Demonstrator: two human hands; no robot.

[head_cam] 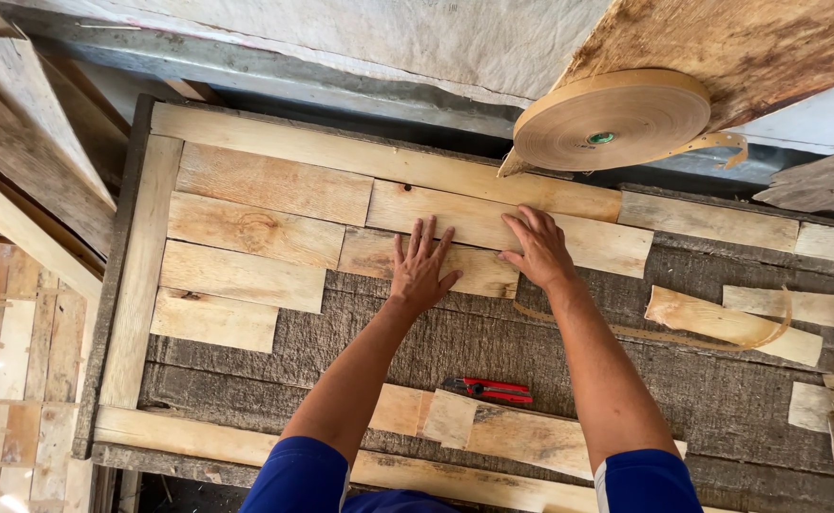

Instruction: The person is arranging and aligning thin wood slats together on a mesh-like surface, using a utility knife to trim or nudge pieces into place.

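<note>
Two bare hands press flat on short wooden slats laid in rows across a rough grey counter (493,356). Left hand (421,268) rests palm-down, fingers spread, on a pale slat (479,271) in the third row; right hand (538,249) lies just beside it, fingers bent over the longer slat above (593,239). Neither grip is clenched on anything: both are released, palms down on the wood. Both slats run with their long axis left to right, crosswise to the forearms, and their joint sits directly under and between the hands, so each hand is equally near.

Left of the hands, four more slats (246,228) butt against an upright frame board (141,275). Below the third row the counter lies bare down to a red utility knife (488,389) and a loose offcut (450,418) near the front rail. Right of the hands a thin veneer strip (626,331) curls towards more offcuts (730,323). A big roll of veneer tape (612,119) hangs over the far edge.
</note>
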